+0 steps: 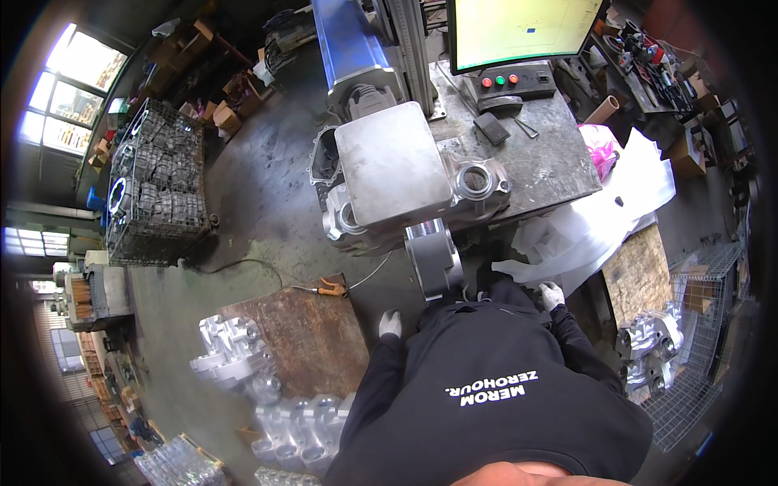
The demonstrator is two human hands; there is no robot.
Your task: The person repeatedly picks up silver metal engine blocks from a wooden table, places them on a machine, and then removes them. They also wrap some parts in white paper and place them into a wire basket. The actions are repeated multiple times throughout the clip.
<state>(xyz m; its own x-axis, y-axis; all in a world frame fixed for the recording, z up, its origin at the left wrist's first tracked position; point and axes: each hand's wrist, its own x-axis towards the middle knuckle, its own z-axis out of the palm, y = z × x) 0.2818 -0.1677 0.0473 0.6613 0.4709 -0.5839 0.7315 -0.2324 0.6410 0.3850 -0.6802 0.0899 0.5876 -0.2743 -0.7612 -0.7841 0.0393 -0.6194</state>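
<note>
My left hand point(391, 324), in a pale glove, hangs beside the right edge of a rusty metal plate point(316, 340), its fingers loosely extended and nothing visible in them. On the other side, my right hand point(552, 296) is gloved too, fingers loose, close to the lower edge of a white foam sheet point(600, 219); whether it touches the sheet is unclear. In front of me stands a machine with a flat grey square plate point(395, 162) on top. Around that plate show cast metal housings with round bores point(476, 180). A silver cylindrical part point(435, 257) juts towards me below.
An orange air gun point(331, 288) with a hose lies at the rusty plate's far edge. Silver castings point(231, 348) stand on the left, more castings point(652, 344) on the right. Beyond are a monitor point(519, 32), a button box point(515, 83) and a wire crate point(158, 182).
</note>
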